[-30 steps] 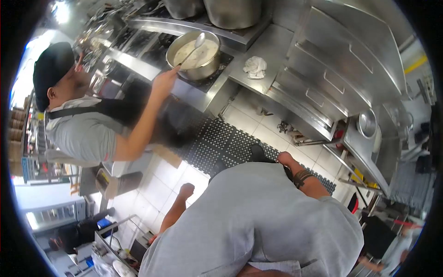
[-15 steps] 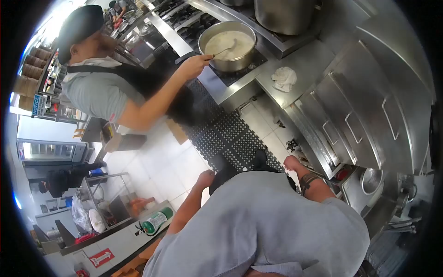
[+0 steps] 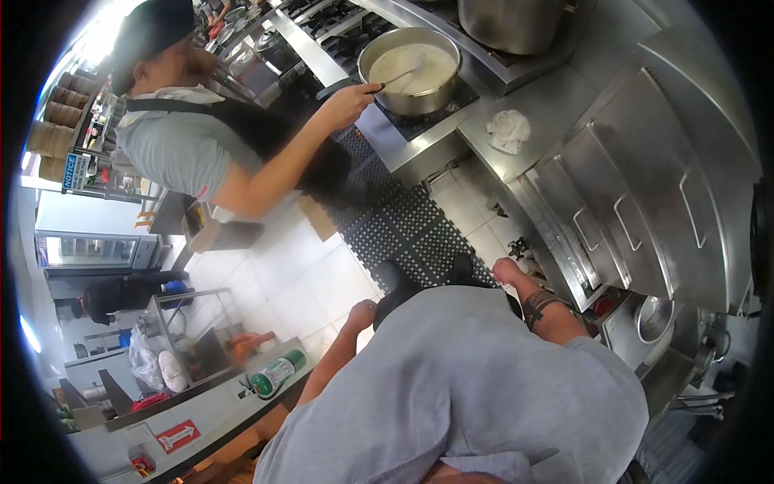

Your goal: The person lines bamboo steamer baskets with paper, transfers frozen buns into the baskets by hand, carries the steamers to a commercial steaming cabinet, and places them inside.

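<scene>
My left hand [image 3: 361,315] hangs low beside my body, over the tiled floor, with its fingers curled closed and nothing visible in it. On the other side of my body, my right hand [image 3: 507,272] is also closed and held low, near the lower edge of the steel counter; nothing shows in it. A co-worker [image 3: 181,161] stands at the stove and holds a spoon [image 3: 403,74] in a large pot [image 3: 419,101] of pale, creamy liquid. A crumpled white cloth [image 3: 509,131] lies on the steel counter [image 3: 556,105] right of the pot.
Steel drawers or doors with handles [image 3: 637,202] line the right side. A taller pot [image 3: 512,24] stands at the back. Black perforated matting [image 3: 403,226] covers the floor before me. At lower left are a green cylinder [image 3: 278,373], a cart and another person [image 3: 121,297].
The view has swung, so the stove and pot sit farther right and higher. The co-worker's spoon has shifted within the pot. My hands stay low at my sides.
</scene>
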The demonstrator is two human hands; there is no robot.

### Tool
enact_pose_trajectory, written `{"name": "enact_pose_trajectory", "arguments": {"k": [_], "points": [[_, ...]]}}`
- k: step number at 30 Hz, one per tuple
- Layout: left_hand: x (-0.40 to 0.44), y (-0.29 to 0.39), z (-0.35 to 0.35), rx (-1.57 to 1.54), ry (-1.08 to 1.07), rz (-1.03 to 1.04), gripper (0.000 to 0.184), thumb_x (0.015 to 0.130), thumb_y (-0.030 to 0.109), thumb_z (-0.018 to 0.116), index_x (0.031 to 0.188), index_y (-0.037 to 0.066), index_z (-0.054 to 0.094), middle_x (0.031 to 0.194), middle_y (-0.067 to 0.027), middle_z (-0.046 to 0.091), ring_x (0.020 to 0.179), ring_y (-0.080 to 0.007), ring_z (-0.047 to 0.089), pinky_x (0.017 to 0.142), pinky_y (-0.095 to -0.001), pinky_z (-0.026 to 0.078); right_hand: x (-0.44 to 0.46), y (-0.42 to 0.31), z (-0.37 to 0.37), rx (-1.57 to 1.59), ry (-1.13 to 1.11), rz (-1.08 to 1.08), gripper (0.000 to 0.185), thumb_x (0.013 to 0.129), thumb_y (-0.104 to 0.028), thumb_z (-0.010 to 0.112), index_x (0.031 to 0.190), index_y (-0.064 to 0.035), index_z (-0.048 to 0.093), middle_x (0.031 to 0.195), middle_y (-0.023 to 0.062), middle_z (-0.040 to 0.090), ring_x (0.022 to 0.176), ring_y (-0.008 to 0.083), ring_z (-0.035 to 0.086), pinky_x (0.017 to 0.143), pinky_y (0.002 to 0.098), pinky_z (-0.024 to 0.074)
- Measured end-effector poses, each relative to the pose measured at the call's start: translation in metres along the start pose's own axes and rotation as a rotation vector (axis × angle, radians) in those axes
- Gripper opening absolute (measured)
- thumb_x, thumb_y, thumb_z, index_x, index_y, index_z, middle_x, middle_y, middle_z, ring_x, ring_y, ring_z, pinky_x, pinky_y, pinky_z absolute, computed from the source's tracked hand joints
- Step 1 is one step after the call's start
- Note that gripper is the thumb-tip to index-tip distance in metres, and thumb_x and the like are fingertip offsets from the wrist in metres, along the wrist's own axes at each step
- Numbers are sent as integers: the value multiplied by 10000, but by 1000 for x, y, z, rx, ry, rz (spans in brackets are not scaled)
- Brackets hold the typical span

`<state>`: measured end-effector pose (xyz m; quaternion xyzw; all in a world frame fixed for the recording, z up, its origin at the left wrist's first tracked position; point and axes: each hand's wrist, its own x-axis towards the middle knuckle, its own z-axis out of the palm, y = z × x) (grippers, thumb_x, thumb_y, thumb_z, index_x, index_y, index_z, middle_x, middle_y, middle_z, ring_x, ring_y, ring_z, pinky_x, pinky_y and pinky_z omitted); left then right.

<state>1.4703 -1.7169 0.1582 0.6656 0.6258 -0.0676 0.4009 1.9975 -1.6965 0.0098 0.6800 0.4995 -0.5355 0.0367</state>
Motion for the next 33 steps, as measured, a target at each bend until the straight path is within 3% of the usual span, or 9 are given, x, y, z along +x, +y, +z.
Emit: {"name": "enact_pose_trajectory", "arguments": {"k": [2,7,12,16,19,26,29,31,33], "points": [[8,-7,-7,44,-40,85,322,912,219,485,986,49,748,1109,-188,708,1062,-381,648,941,-456,505,-2,0,4,34,-74,-101,215,839,-84,556,661,-5,647,569,121,607,445,206,574,422,369,452],[26,-24,-21,46,-87,139,325,914,227,489,977,53,756,1109,-184,709,1066,-367,649,941,-449,504,-30,-6,0,-534,-56,-390,242,822,-123,548,637,-27,670,556,106,619,456,220,609,470,373,469],[48,-37,-31,281,-106,274,279,937,156,519,1092,61,731,1169,-145,708,1072,-348,664,951,-436,527,-41,-15,8,-353,27,-160,193,811,-144,576,716,-74,729,611,110,660,488,233,634,559,362,524],[58,-38,-36,226,-31,252,344,955,242,480,1027,45,751,1144,-173,714,1095,-372,649,962,-450,506,-45,-22,2,-374,1,-319,186,810,-140,580,731,-56,725,662,114,692,501,226,639,554,362,523],[61,-40,-33,220,-15,263,358,969,263,477,1043,39,746,1153,-177,712,1106,-377,647,970,-451,506,-57,-41,-3,256,-17,44,194,851,-74,569,715,-9,690,661,111,659,480,225,592,437,378,466],[48,-35,-5,265,-62,370,345,950,275,488,1021,56,746,1135,-195,706,1072,-387,650,946,-457,513,-17,1,4,325,-80,35,226,912,-59,534,721,30,615,645,137,618,469,224,562,387,366,440],[28,-5,4,228,-117,280,324,929,262,506,1015,57,741,1103,-192,710,1054,-391,652,935,-468,517,-17,8,-6,20,-76,-148,222,916,-61,525,753,44,632,653,139,632,461,231,569,395,374,463],[9,15,7,9,38,6,315,911,259,522,1014,55,739,1087,-190,712,1047,-389,655,936,-471,519,-31,-10,-13,229,-52,93,197,913,-72,542,808,43,663,675,148,657,482,254,611,410,388,500],[-1,22,-1,51,-2,-44,339,930,299,516,1019,63,742,1148,-198,705,1093,-379,653,979,-434,507,-25,-15,-12,141,-36,77,157,890,-128,633,854,9,702,710,159,686,571,286,692,440,399,546]]}}
